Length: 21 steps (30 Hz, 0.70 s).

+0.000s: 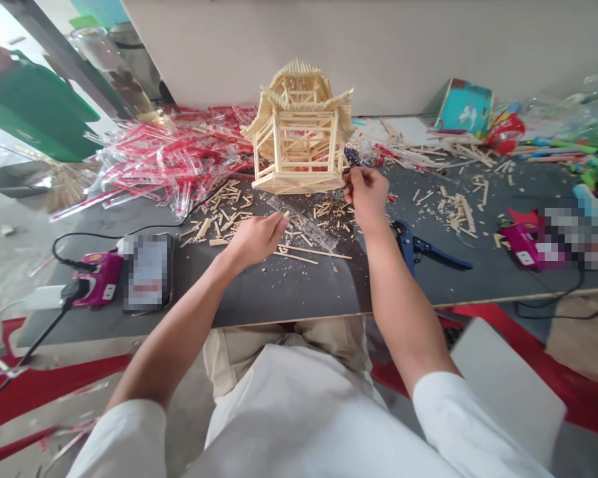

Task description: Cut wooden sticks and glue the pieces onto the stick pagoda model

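A model pavilion [306,149] built of pale wooden sticks, with a tiered, upturned roof, stands upright at the table's middle. My right hand [369,196] is at its lower right corner, fingers pinched together. A dark blue object [351,157] shows just beyond those fingertips; I cannot tell whether they grip it or the model. In front of the model, my left hand [259,240] is closed, thumb and forefinger together. Something pale shows at its fingertips, too small to name. Long thin sticks [313,251] lie beside this hand, near a clear plastic sleeve [316,229].
Blue-handled cutters [418,249] lie right of my right forearm. Stick offcuts [219,209] litter the dark table [289,292]. Red-and-clear wrappers [174,156] pile up at back left. A phone [149,272] and purple power strip [99,279] with cables sit left; another purple strip [525,245] sits right.
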Tool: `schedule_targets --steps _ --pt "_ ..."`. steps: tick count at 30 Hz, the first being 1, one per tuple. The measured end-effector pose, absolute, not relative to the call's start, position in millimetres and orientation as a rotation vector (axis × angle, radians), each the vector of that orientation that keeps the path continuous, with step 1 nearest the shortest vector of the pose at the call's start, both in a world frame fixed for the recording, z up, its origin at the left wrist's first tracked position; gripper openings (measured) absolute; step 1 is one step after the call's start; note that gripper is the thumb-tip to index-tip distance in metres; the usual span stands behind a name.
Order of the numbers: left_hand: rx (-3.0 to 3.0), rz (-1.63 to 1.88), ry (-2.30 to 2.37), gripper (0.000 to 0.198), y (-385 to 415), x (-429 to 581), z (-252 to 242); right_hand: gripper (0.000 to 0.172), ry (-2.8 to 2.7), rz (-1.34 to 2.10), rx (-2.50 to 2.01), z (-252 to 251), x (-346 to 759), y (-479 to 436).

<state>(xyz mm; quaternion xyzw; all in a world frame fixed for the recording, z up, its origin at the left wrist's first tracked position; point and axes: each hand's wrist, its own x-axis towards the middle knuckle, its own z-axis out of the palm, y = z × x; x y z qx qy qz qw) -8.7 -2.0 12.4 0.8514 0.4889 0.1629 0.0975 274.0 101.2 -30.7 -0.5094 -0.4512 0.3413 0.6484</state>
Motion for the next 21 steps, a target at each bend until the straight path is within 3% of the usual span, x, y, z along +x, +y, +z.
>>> schedule_targets --steps 5,8,17,21 --pt "2.499 0.476 1.500 0.040 -5 -16 6 0.025 -0.994 0.217 -1.587 -37 324 100" --pt "2.475 0.527 1.510 0.041 -7 -18 4 0.031 -1.076 0.024 -1.760 -39 339 94" --pt "2.468 0.610 1.427 0.036 -12 -19 -4 0.048 -1.310 0.300 -1.859 -47 308 94" --pt "2.455 0.622 1.437 0.034 -12 -20 -3 0.034 -1.146 0.519 -1.735 -52 311 103"
